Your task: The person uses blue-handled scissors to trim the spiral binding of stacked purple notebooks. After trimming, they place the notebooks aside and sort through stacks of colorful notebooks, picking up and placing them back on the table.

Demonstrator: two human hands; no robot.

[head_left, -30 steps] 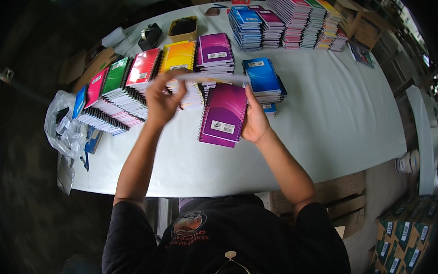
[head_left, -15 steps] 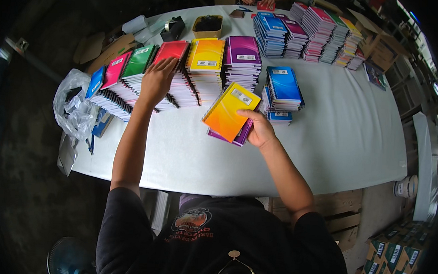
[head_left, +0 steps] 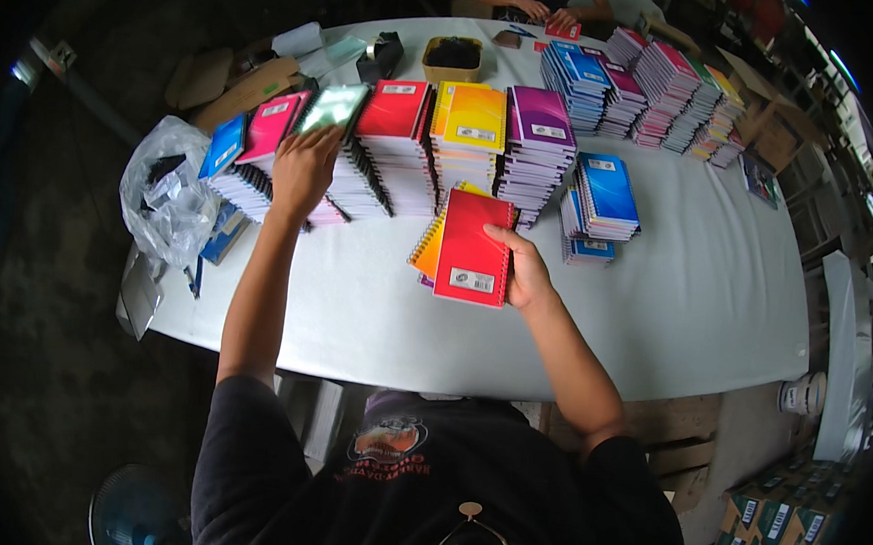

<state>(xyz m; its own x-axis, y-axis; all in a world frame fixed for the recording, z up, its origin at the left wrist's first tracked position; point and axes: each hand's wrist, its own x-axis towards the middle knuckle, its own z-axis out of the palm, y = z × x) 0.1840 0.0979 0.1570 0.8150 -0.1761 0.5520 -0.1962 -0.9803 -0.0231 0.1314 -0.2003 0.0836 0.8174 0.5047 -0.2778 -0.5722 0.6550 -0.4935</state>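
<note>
In my right hand is a small fan of spiral notebooks, the thumb on top. The red notebook lies uppermost, a yellow notebook sticks out beneath it, and a sliver of purple shows at the bottom. My left hand reaches to the green stack, its fingers closed over the near edge of the top green notebook, whose cover shines with glare. Stacks of pink notebooks and blue notebooks stand left of it; red, yellow and purple stacks stand to the right.
A smaller pile of blue notebooks stands right of the row. More coloured stacks fill the far right. Behind the row are a tape dispenser and a tub. A plastic bag lies left. Across the table another person's hands hold something red.
My left hand has gone from the red stack to the green one. A red notebook now lies on top of the yellow and purple ones in my right hand. The view has shifted slightly.
</note>
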